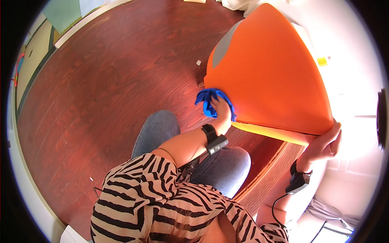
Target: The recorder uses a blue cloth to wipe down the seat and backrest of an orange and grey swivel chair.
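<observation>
A bright blue cloth (209, 101) lies bunched under my left hand (222, 111), which holds it against the lower left edge of a large orange padded piece (270, 73). This piece has a smooth, leather-like cover, a grey patch (226, 44) on its left side and a yellow band (270, 132) along its near edge. At its near right corner, my right hand (325, 142) grips the edge; part of the fingers is hidden. Each wrist wears a black strap with a small device.
Dark red wood-grain flooring (106, 85) spreads to the left, with small white scraps (198, 62) on it. My jeans-clad knees (159, 130) are bent close below the piece. A ribbed wooden strip (267, 173) runs beside my right arm. White fabric (240, 4) lies at the far side.
</observation>
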Demonstrator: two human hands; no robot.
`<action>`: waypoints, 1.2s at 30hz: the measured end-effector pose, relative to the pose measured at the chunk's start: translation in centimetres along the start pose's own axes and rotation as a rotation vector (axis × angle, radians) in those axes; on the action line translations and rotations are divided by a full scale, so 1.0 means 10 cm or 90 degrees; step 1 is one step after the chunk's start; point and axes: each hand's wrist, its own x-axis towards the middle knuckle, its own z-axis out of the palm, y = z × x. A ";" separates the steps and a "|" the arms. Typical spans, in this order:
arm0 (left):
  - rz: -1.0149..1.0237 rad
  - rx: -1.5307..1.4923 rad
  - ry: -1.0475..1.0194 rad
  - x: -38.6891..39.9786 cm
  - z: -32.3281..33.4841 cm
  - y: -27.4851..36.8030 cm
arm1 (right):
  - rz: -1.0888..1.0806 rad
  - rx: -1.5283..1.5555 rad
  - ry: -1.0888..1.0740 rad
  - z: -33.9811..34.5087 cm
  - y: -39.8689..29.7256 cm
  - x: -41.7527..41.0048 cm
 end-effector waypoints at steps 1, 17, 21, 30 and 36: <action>-0.040 -0.037 0.000 0.11 -0.06 0.01 | -0.003 -0.008 -0.008 -0.02 -0.03 0.02; -0.423 -0.595 -0.368 -0.32 -0.15 0.68 | -0.006 -0.043 -0.008 -0.10 0.05 0.03; 0.344 -0.290 -0.462 0.40 -0.33 0.29 | -0.017 0.020 0.018 -0.03 0.03 0.03; -0.214 -0.250 -0.360 1.90 -0.29 0.50 | 0.135 0.076 0.022 0.03 -0.10 -0.02; -0.225 -0.275 -0.404 1.88 -0.39 0.50 | 0.113 -0.026 0.136 0.07 -0.16 -0.03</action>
